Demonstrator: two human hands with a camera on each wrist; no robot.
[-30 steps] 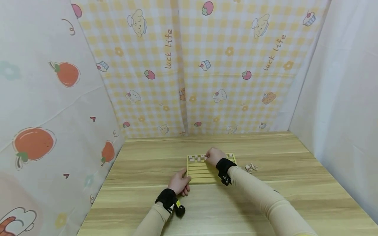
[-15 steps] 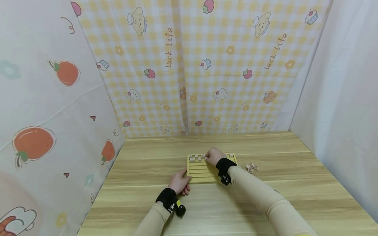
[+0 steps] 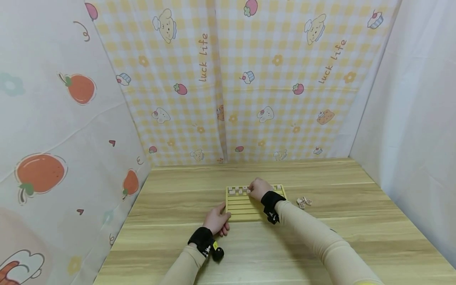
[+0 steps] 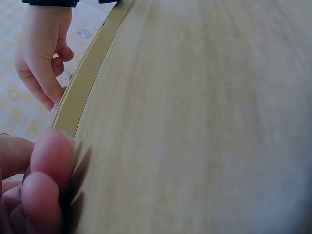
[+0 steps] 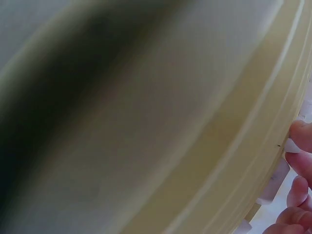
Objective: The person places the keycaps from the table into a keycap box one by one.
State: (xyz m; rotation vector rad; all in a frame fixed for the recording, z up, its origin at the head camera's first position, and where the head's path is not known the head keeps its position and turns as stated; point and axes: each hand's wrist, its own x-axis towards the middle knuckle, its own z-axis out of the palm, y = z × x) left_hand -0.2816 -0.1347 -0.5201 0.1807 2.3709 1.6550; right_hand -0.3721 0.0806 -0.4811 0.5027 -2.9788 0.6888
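A yellow slatted tray (image 3: 244, 217) lies on the table, with small white blocks (image 3: 232, 193) along its two back rows. My left hand (image 3: 215, 220) grips the tray's left front corner, thumb on the rim. In the left wrist view its fingertips (image 4: 51, 158) curl against the tray's side wall (image 4: 83, 87). Over the back rows, my right hand (image 3: 259, 189) pinches a small white block (image 5: 291, 146) between thumb and forefinger, seen in the right wrist view. The hand hides some of the blocks behind it.
Several loose white blocks (image 3: 302, 205) lie in a small heap right of the tray. The wood-grain table (image 3: 178, 190) meets a yellow checked cloth (image 3: 185, 118) at the back. Pale cloths hang at both sides.
Right fingers have shifted slightly at the back rows, and a white block beside their tips shows more plainly. The left hand and tray have not visibly moved.
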